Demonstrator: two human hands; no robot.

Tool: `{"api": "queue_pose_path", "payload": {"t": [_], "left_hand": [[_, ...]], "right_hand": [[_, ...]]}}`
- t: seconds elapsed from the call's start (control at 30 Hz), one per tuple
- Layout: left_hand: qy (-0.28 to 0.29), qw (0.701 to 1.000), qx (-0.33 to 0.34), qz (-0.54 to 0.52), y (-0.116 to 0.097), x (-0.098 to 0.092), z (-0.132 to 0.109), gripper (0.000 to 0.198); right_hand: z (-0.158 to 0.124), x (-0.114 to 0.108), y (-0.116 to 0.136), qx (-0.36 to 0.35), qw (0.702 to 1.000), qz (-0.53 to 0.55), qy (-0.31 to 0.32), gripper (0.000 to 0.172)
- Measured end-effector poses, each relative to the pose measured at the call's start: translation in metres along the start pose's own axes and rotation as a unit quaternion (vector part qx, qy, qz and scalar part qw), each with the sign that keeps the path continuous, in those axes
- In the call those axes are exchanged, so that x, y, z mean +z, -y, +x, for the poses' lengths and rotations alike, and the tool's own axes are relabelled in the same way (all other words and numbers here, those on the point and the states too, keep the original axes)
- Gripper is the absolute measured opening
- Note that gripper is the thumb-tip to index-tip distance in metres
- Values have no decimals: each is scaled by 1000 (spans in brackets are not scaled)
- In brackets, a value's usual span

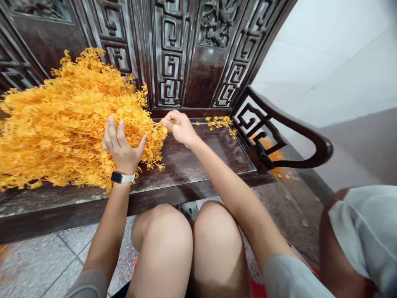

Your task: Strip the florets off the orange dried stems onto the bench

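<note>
A big heap of orange-yellow artificial flower sprigs [68, 120] covers the left part of a dark wooden bench [192, 165]. My left hand [122, 145], with a watch band [123, 177] at the wrist, rests flat against the heap's right side, fingers spread. At the heap's right edge, my right hand [176, 124] pinches a thin sprig stem [158, 124] between thumb and fingers. Whether that sprig is free of the heap I cannot tell.
A few loose orange sprigs [219, 122] lie at the bench's right end, near its curved armrest [297, 124]. The carved backrest [204, 82] rises behind. Orange bits [273, 155] show beyond the armrest. Another person's leg [338, 236] is at the right.
</note>
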State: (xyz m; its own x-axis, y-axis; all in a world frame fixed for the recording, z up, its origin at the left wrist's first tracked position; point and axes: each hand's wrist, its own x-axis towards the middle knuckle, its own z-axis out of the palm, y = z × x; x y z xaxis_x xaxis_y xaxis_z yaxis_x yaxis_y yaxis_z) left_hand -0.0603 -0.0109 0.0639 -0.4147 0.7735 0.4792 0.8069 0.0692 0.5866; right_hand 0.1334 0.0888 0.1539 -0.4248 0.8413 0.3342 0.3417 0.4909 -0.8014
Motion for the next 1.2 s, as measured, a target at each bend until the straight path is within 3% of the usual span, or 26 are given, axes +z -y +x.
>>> {"api": "queue_pose_path", "payload": {"t": [0.17,0.37,0.5,0.63,0.83,1.07,1.2], "left_hand": [[36,998,32,35,-1,-12,-1,97],[29,996,67,46,1,-40,20,105],[54,992,101,58,13,-56,32,115],[84,989,94,75,27,-65,41,120],[98,989,89,68,27,-61,47,114],[132,985,94,63,40,-50,55,122],[140,984,88,63,48,-48,62,116]], "right_hand": [[-7,-12,7,98,976,194,-20,48],[-40,-39,18,75,975,205,46,41],[-52,-63,5,138,965,223,3,41],[-60,-90,5,178,951,249,-32,42],[-86,-110,27,168,944,279,-48,41],[-110,-112,17,204,939,269,-69,43],[-121,-113,28,204,941,263,-54,44]]}}
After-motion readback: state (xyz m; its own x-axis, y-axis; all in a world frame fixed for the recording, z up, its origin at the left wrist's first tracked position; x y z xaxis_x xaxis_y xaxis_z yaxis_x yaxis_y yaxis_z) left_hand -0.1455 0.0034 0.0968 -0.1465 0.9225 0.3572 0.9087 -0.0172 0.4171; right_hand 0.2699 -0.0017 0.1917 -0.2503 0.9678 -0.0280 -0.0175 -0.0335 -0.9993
